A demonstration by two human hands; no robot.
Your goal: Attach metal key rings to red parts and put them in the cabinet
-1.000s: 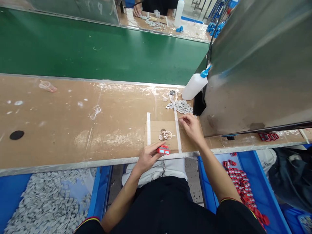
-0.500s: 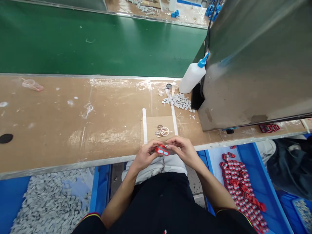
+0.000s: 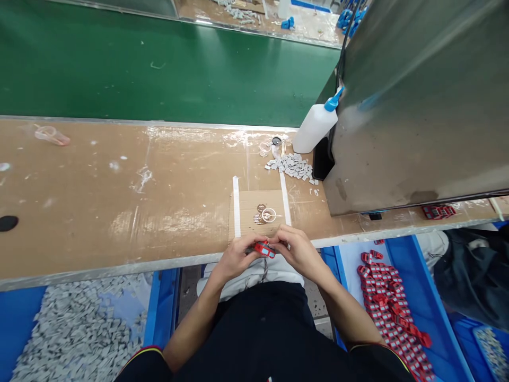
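A small red plastic part (image 3: pixel 264 248) sits between both my hands at the near edge of the brown workbench (image 3: pixel 119 201). My left hand (image 3: pixel 234 258) pinches its left end with closed fingers. My right hand (image 3: pixel 296 249) presses closed fingers onto its right end. Just beyond the hands, a few metal rings (image 3: pixel 265 215) lie on a taped cardboard patch (image 3: pixel 258 212). A small pile of grey pieces (image 3: pixel 292 165) lies farther back, near a white squeeze bottle (image 3: pixel 314 129) with a blue nozzle.
A large metal housing (image 3: pixel 421 106) stands at the right. A green conveyor belt (image 3: pixel 159 69) runs behind the bench. Below are a blue bin of red parts (image 3: pixel 389 302) on the right and a blue bin of grey pieces (image 3: pixel 75 329) on the left.
My right hand came back from the grey pile to the red part in my left hand. Both hands now close tighter around the part, which has tilted slightly.
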